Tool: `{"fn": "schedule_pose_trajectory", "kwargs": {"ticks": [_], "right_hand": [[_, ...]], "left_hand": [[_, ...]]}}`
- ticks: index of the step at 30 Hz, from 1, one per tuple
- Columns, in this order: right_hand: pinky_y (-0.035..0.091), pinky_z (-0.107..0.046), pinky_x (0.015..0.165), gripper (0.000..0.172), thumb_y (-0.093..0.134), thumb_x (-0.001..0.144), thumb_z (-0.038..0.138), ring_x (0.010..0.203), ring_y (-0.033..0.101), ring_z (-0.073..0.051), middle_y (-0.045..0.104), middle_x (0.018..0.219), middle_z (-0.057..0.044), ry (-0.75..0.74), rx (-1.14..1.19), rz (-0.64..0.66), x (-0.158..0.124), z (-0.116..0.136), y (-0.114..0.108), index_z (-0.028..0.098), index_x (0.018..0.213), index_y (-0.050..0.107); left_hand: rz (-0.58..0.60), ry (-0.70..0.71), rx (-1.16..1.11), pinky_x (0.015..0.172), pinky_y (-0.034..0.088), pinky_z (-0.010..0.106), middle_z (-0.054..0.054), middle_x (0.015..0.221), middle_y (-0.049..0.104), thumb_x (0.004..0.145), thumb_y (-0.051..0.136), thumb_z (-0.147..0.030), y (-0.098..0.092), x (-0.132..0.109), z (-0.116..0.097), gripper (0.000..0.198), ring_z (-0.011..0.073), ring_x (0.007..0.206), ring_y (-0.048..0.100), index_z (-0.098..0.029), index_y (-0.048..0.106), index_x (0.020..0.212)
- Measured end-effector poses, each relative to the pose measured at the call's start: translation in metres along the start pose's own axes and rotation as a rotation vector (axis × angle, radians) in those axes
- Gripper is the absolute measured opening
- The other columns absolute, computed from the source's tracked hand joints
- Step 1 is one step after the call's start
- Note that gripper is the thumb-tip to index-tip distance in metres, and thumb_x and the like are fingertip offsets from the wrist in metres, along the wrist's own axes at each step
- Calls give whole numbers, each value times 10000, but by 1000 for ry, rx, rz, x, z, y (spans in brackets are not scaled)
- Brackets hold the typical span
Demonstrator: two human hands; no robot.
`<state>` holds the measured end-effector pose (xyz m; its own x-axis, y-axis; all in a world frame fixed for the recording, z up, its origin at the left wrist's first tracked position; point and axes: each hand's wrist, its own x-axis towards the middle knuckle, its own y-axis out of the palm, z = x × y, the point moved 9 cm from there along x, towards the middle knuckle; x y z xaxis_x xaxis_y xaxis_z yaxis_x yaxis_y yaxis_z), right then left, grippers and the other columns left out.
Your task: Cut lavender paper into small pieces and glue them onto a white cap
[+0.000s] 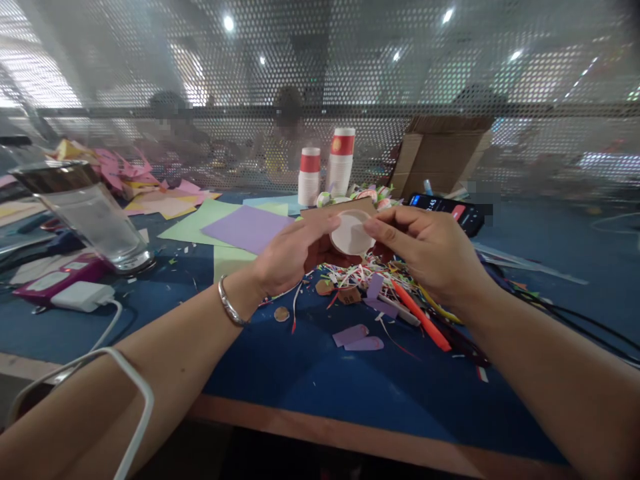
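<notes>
Both hands hold a white round paper cup piece (pixel 353 233), its flat face and raised rim turned toward me. My left hand (pixel 293 257) grips its left edge, thumb on the rim and the other fingers mostly hidden behind. On the opposite edge, my right hand (pixel 425 243) pinches it between thumb and fingers. A brown cardboard piece (pixel 345 207) shows just behind it. Beneath the hands lies a heap of thin paper strips (pixel 357 272). Purple paper tabs (pixel 364 344) and an orange-red pen-like tool (pixel 420 315) lie nearer me.
Stacked paper cups (pixel 340 167) stand at the back beside a cardboard box (pixel 440 153). A lit phone (pixel 447 212) lies at right. Coloured sheets (pixel 245 227), a glass jar (pixel 100 220) and a purple power strip (pixel 63 280) are at left. A white cable (pixel 143 390) crosses my left forearm.
</notes>
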<state>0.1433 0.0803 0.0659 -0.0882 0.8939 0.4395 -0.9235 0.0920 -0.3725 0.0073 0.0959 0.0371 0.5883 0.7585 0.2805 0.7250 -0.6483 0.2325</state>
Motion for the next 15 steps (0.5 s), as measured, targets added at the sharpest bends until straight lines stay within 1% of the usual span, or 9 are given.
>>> {"fn": "schedule_pose_trajectory", "kwargs": {"ticks": [2,4,5,7,9,11,13,15], "right_hand": [[456,-261,514,347,745,809,555,553,578,-118,668,654,-3,15,5,6,1,-4,0,209,797,721],[451,-261,506,359,745,803,568,552,577,-122,662,651,-2,22,-6,11,2,-7,1,210,789,713],[450,-262,503,360,746,800,570,552,577,-124,661,650,-1,24,-15,19,2,-8,2,212,787,711],[455,-265,505,348,752,795,562,548,578,-126,661,647,2,23,-32,48,2,-9,5,217,796,709],[464,-270,512,327,748,803,541,544,580,-129,662,648,1,17,-51,68,3,-9,6,217,808,708],[475,-280,526,310,716,835,518,550,588,-134,669,666,-8,-1,-88,69,5,-8,3,209,835,708],[479,-292,549,296,664,877,491,571,596,-141,677,693,-18,-44,-180,65,8,-6,-4,198,865,711],[462,-304,572,261,642,886,446,601,600,-152,684,697,-22,-105,-365,61,12,-3,-11,197,850,714]], "left_hand": [[-3,22,64,817,554,321,105,1053,715,903,664,-364,3,-2,-3,342,193,913,672,-151,673,1170],[-12,27,137,816,543,302,81,1025,718,850,725,-284,6,-4,-4,415,166,883,673,-164,623,1234],[-18,22,168,818,539,300,75,1013,718,837,724,-241,8,-5,-4,431,161,880,674,-163,606,1244],[-44,12,252,807,534,298,68,994,719,826,680,-176,7,-5,-1,400,158,874,674,-155,601,1217],[-107,21,403,760,519,285,48,943,717,806,639,-129,-1,-3,-1,372,147,828,665,-158,611,1175],[-199,50,576,707,498,273,21,856,704,786,626,-101,-15,-1,-4,379,134,762,643,-170,605,1158],[-294,76,609,695,502,275,30,889,709,789,607,-93,-32,-1,-8,360,140,777,650,-175,588,1138],[-351,93,615,693,510,283,44,922,715,799,613,-105,-43,0,-13,322,149,793,660,-167,582,1113]]}}
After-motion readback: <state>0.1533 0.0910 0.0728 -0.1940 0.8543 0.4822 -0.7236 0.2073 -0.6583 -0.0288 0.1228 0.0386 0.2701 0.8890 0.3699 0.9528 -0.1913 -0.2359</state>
